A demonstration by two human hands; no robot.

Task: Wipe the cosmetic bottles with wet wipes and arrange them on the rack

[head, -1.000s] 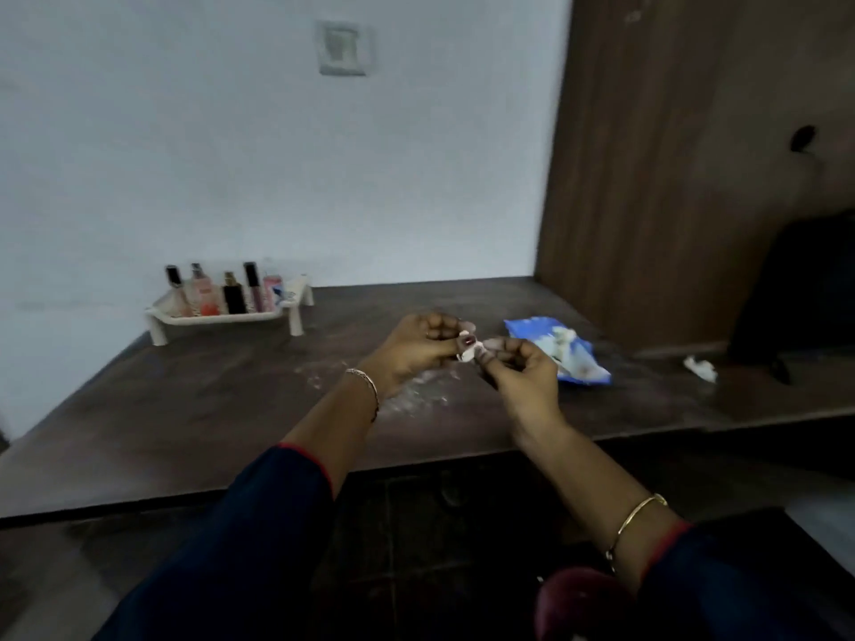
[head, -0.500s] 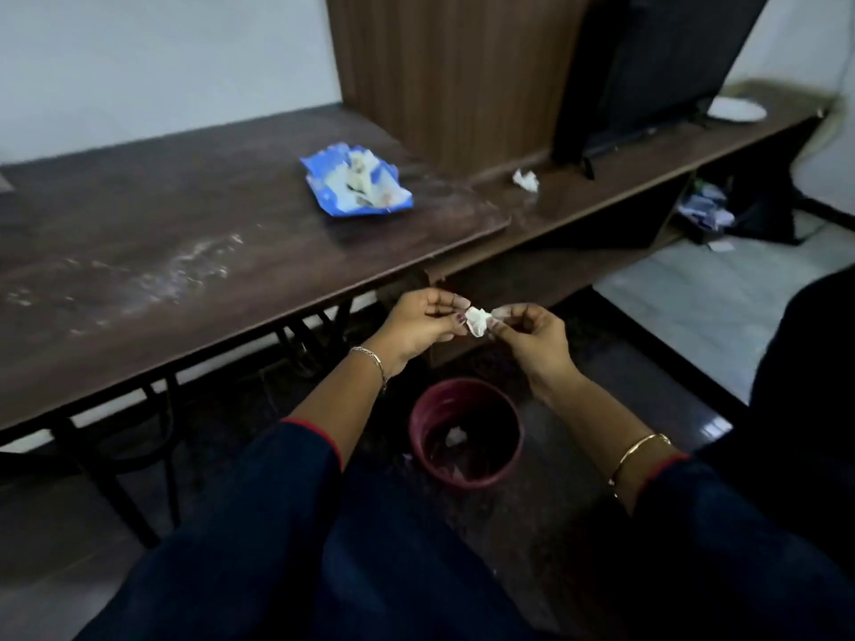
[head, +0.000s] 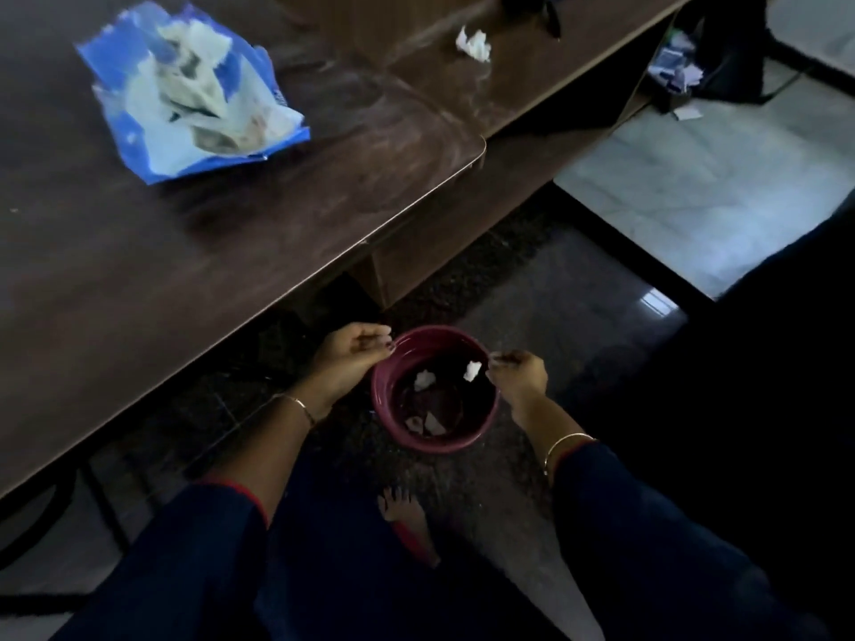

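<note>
My left hand (head: 349,356) hovers at the left rim of a maroon bin (head: 462,444) on the floor, fingers loosely curled with nothing in them. My right hand (head: 516,374) is at the bin's right rim with its fingertips pinched. A small crumpled used wipe (head: 472,370) hangs just off those fingertips, over the bin's opening; whether it is still held is unclear. Other wipe scraps (head: 423,379) lie inside the bin. The blue wet-wipe pack (head: 185,104) lies open on the dark wooden table (head: 231,233). The rack and bottles are out of view.
A crumpled white tissue (head: 473,43) lies on the lower shelf to the right of the table. My bare foot (head: 407,520) stands just in front of the bin. The table edge runs diagonally above my left hand. Light floor tiles and clutter lie at the far right.
My view swung from the table and rack down to the floor. Both hands dropped from table height to the bin and moved apart, the wipe staying at the right fingertips.
</note>
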